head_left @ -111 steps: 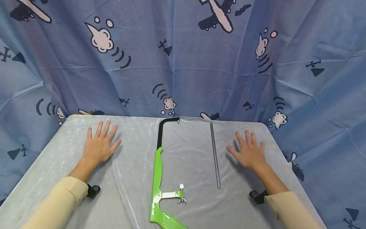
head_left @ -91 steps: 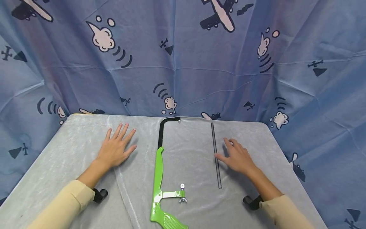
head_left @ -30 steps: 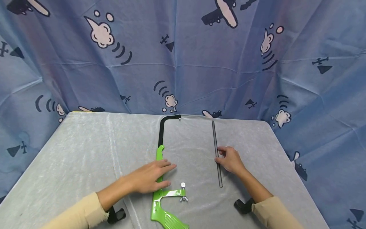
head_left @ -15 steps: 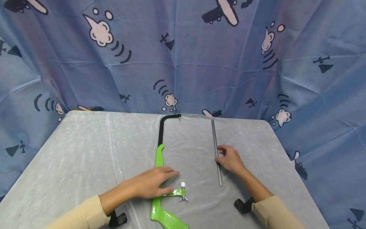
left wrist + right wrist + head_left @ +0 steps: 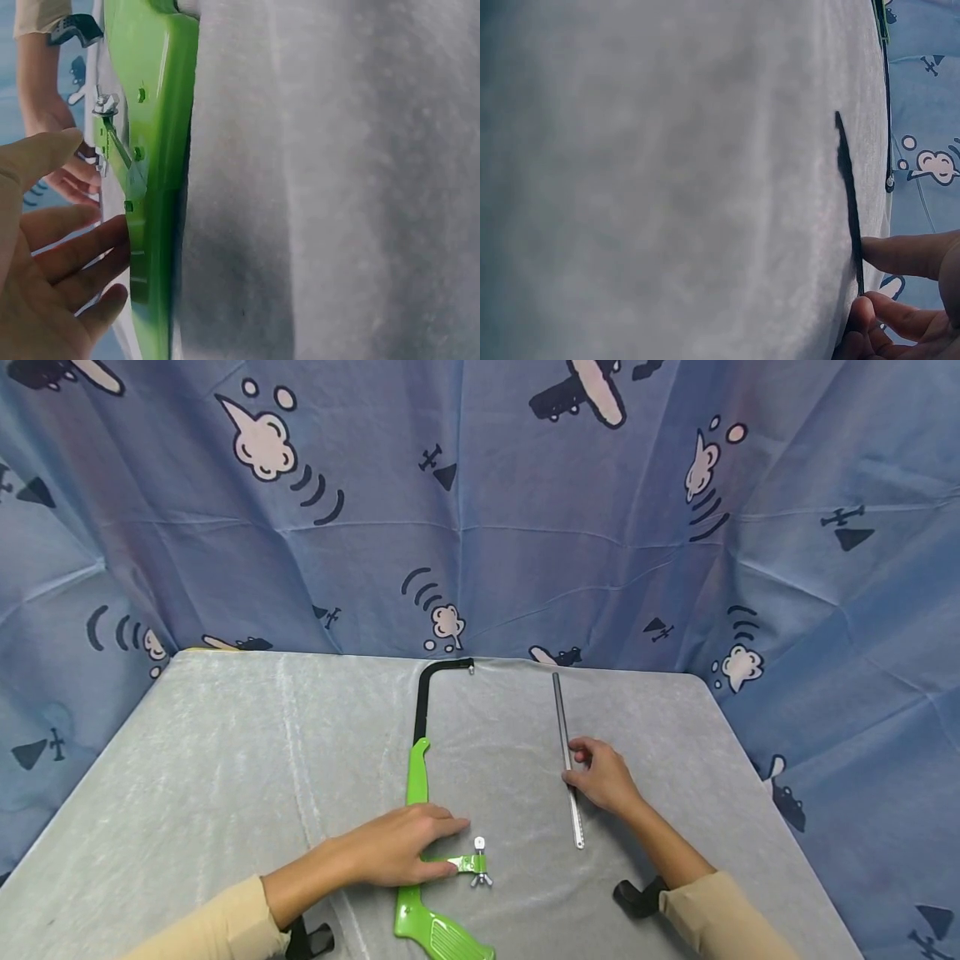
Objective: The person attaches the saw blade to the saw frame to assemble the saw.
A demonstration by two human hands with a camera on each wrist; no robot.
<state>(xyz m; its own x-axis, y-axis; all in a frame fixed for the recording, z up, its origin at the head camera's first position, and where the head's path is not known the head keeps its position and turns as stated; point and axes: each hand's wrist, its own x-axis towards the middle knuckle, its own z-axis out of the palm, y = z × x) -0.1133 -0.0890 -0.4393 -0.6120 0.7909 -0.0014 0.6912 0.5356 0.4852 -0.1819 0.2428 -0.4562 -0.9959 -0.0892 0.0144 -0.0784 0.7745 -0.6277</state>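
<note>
A hacksaw frame (image 5: 417,772) with a green handle and a black bent front arm lies lengthwise on the grey cloth, no blade fitted in it. My left hand (image 5: 397,845) is over its middle, fingers extended and relaxed. In the left wrist view, the fingertips are right at the green body (image 5: 154,172), with the thumb toward the short crossbar. On the crossbar's end is a wing nut (image 5: 482,880). To the right, my right hand (image 5: 606,778) pinches a hacksaw blade (image 5: 576,822) between thumb and fingers near its middle. The blade's dark edge (image 5: 848,176) shows in the right wrist view.
Grey cloth (image 5: 225,760) covers the table. A blue curtain (image 5: 510,568) printed with planes and clouds hangs right behind the far edge. Black bands with camera mounts (image 5: 640,899) sit at both wrists.
My left hand has come from the left side onto the hacksaw frame, then slid slightly nearer to me. My right hand has moved left and pinched the blade, which now looks brighter.
</note>
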